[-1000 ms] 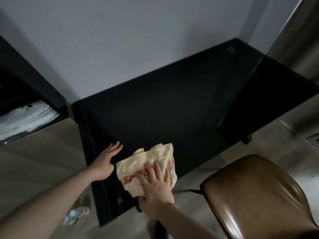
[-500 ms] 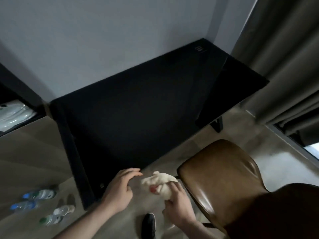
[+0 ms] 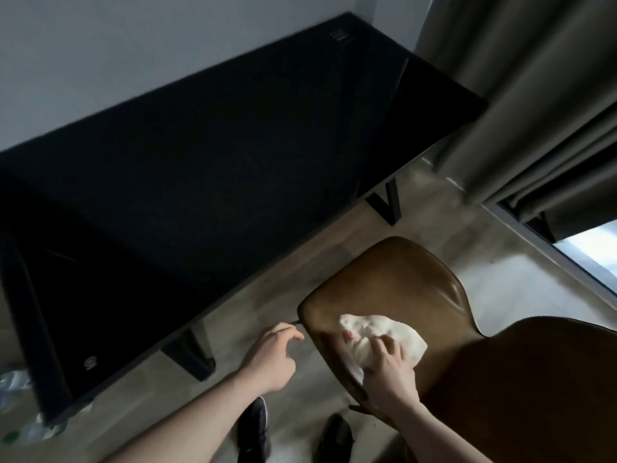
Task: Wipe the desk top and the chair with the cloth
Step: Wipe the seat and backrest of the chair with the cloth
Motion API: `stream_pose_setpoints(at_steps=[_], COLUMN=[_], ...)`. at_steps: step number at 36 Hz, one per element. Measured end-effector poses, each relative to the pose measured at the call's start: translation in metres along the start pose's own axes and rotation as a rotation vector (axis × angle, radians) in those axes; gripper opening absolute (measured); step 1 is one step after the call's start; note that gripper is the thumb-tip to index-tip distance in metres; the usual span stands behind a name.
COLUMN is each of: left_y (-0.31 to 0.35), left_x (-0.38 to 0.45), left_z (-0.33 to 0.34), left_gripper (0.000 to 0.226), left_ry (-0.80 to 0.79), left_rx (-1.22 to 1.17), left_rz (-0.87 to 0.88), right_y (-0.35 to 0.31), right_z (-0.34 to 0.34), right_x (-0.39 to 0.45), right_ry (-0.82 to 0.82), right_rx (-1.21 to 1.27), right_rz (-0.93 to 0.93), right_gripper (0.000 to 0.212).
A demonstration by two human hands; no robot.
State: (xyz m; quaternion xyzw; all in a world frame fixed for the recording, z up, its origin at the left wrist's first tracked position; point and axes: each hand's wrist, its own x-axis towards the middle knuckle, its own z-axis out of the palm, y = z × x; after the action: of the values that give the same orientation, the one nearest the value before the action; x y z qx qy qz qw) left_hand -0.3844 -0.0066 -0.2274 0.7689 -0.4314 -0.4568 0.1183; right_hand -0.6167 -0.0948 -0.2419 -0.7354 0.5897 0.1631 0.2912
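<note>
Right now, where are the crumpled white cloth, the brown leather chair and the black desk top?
crumpled white cloth (image 3: 384, 332): head view, middle of its bunched folds.
brown leather chair (image 3: 400, 279): head view, bare seat surface.
black desk top (image 3: 200, 162): head view, bare centre.

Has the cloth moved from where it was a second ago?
Yes. The cloth has gone from the black desk top to the brown chair seat, under the right hand.

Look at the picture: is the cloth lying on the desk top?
No, the cloth lies on the chair seat under the right hand, off the desk.
</note>
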Motion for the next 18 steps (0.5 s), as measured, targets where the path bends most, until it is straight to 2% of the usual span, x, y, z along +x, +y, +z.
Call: stream_pose_setpoints(at_steps=[3, 5, 9, 13, 14, 17, 18], left_y=[-0.004, -0.005, -0.002, 0.006, 0.008, 0.008, 0.007], left_x=[0.016, 0.024, 0.041, 0.063, 0.069, 0.088, 0.094], left_z=[0.027, 0.043, 0.07, 0.089, 0.092, 0.1, 0.101], left_gripper=[0.057, 0.056, 0.058, 0.064, 0.066, 0.07, 0.071], left_ry=[-0.069, -0.091, -0.081, -0.052, -0.038, 0.007, 0.02], left_rx=[0.013, 0.012, -0.025, -0.07, -0.085, -0.151, -0.16], left_rz=[-0.089, -0.163, -0.288, -0.327, -0.335, -0.337, -0.326], right_y=[0.016, 0.027, 0.052, 0.062, 0.064, 0.076, 0.08], right_z=[0.014, 0.021, 0.03, 0.038, 0.044, 0.083, 0.097], right_x=[0.006, 0.008, 0.015, 0.027, 0.03, 0.047, 0.051], right_ry=[-0.286, -0.38, -0.293, -0.239, -0.239, -0.282, -0.268], right_rx=[-0.099, -0.124, -0.01, -0.08, -0.097, -0.091, -0.023], right_rz=[0.057, 0.053, 0.062, -0.081, -0.096, -0.128, -0.08], right_gripper=[0.081, 0.083, 0.077, 0.058, 0.059, 0.089, 0.088])
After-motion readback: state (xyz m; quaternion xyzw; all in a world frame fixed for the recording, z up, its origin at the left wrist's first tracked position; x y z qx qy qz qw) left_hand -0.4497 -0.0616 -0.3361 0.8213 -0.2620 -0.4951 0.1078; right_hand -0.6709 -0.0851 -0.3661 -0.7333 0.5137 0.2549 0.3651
